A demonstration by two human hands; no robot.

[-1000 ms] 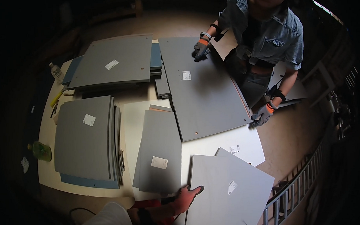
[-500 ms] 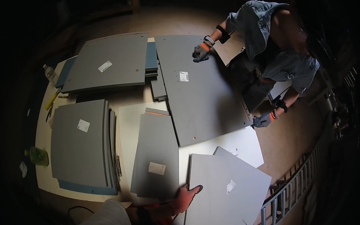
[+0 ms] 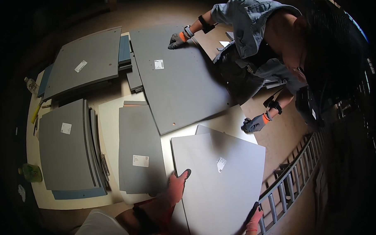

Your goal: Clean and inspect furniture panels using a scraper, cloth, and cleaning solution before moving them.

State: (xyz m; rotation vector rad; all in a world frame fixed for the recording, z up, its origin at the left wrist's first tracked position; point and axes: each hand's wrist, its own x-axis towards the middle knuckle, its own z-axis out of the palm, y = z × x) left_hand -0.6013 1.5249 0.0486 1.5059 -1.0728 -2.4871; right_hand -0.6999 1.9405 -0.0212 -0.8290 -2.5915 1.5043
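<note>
A green bottle sits at the table's left edge, beside a stack of grey panels. Another grey stack lies at the far left corner, with a narrow grey panel near the middle. At the near edge, the left hand grips the left side of a large light grey board, fingers clamped on its rim. The right hand clamps the board's near right corner. Across the table, another person's gloved hand presses a big grey panel; their other glove hangs off the right edge.
</note>
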